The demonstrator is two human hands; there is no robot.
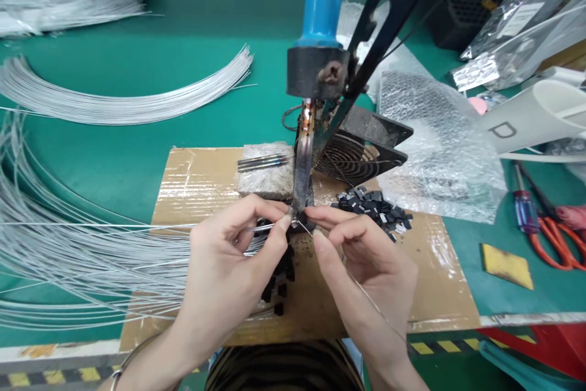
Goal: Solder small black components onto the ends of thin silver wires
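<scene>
My left hand [231, 260] pinches a thin grey wire [262, 229] between thumb and fingers, its end at the soldering iron's tip. Between the thumb and fingers of my right hand [368, 257] is a thin strand of solder wire [305, 229], which trails back over the palm toward the wrist. The strand's front end meets the work just below the tip; the exact contact is too small to make out. The soldering iron [323, 10], with a blue handle, points down from a black stand [387, 7]. Grey wires with black ends [279, 287] lie partly hidden under my left hand.
Cardboard [439, 281] covers the green table. Small black parts [373, 205] lie by a fan [357, 156]; a pale block [265, 180] carries metal rods. Wire bundles [137, 109] spread leftward. Bubble wrap [439, 153], orange-handled scissors [552, 244] and a yellow sponge [507, 265] are right.
</scene>
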